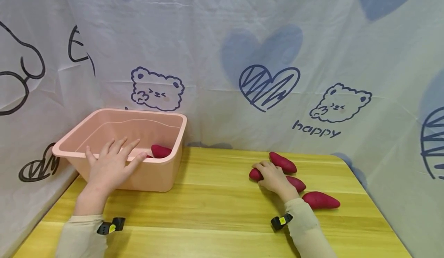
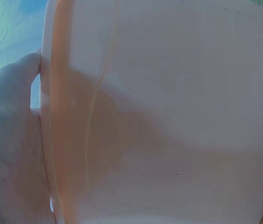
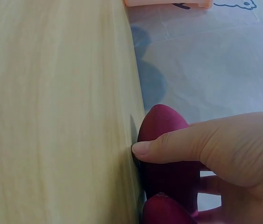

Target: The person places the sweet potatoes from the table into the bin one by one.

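Sweet potato [image 1: 256,174] is pinched in the right hand [image 1: 274,177], near the far edge of the wooden tabletop [image 1: 208,215], with three more sweet potatoes [image 1: 282,162] close around it. From where I watch, a broad stretch of wood leaves room between it and the pink tub [image 1: 149,177] at left. I see the left hand [image 1: 110,166] spread at the tub's near rim; another sweet potato [image 1: 161,151] shows inside.

Fingers [image 3: 211,185] — round a sweet potato [image 3: 171,177].
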Motion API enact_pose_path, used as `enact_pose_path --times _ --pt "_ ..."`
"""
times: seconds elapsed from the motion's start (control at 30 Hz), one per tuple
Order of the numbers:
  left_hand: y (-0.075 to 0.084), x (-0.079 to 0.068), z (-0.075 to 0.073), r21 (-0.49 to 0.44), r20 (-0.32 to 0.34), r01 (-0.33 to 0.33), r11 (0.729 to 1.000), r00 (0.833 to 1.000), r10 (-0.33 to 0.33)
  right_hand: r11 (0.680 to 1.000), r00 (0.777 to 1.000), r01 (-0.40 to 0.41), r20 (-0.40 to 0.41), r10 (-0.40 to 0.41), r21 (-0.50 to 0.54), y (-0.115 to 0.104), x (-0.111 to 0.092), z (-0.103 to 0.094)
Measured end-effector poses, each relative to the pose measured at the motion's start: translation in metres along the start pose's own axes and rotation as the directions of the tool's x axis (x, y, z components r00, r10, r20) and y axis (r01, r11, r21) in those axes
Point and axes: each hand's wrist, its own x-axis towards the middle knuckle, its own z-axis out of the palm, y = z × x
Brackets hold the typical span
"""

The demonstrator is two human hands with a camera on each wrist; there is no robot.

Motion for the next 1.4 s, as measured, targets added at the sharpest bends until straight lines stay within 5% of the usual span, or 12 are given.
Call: enact_pose_path --times 0.9,1.4 --pt "0.002 0.000 -0.002 -0.001 -0.015 -0.010 1.000 1.000 0.010 0.996 0.988 0.080 -0.130 -0.083 -0.029 -0.005 0.001 -0.004" --pt "0.001 0.000 -0.001 0.003 -0.008 -0.004 1.000 1.000 0.004 0.993 0.985 0.112 -0.128 -0.115 -0.030 -0.014 0.006 -0.006"
